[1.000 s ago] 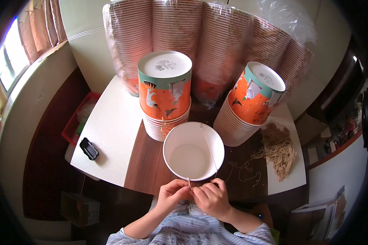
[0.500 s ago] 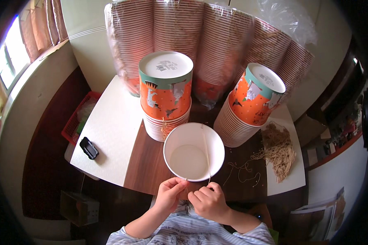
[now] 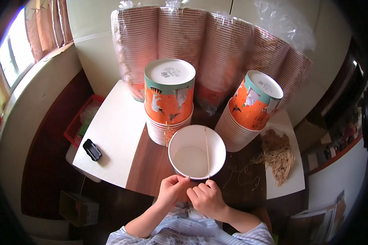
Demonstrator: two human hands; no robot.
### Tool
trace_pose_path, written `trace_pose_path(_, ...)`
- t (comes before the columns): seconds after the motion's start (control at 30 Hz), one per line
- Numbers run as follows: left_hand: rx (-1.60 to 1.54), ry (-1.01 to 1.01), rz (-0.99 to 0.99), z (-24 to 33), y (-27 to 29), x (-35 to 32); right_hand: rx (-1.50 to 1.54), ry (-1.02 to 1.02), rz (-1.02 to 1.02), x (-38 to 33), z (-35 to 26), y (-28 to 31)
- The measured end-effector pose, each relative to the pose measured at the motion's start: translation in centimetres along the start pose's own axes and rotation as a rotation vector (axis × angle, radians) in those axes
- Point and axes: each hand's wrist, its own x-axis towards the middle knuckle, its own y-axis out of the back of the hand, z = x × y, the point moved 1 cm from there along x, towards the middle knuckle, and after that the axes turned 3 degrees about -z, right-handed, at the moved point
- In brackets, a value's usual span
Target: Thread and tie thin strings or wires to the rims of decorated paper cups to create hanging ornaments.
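A white paper bucket (image 3: 188, 160) stands with its mouth tipped toward me. A thin tan cord (image 3: 207, 151) crosses its opening, from the far rim to my right hand (image 3: 208, 199). That hand is closed on the cord just outside the near rim. My left hand (image 3: 171, 192) pinches thumb and fingertips together at the near rim; what lies between them is too small to make out. To the right lies a loose bundle of tan cords (image 3: 280, 163), with a few stray strands (image 3: 243, 173) on the brown tabletop.
Beyond the bucket rise two upside-down stacks of orange and green paper buckets, left (image 3: 169, 96) and right (image 3: 253, 102). Taller plastic-wrapped stacks (image 3: 180, 36) line the back. A small black tray (image 3: 92, 150) sits on the table's white left part (image 3: 110, 139). A red basket (image 3: 75, 126) is farther left.
The whole view has shifted slightly. My left fingertips now cover the spot on the near rim where a bit of cord showed. My right hand keeps its hold on the cord.
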Motion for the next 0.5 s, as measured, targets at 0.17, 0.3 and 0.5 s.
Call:
trace_pose_path(0.17, 0.092, -0.198, 0.01, -0.5, 1.9, 0.8, 0.027, -0.122, 0.142, -0.1, 1.7, 1.5)
trace_pose_path(0.3, 0.271, -0.438, 0.061, 2.1, 2.9, 0.8, -0.086, -0.102, 0.046, -0.2, 4.5, 1.9)
trace_pose_path(0.5, 0.765, -0.793, -0.225, 8.8, 4.4, 1.6, 0.376, -0.02, 0.268, 2.9, 6.7, 6.9)
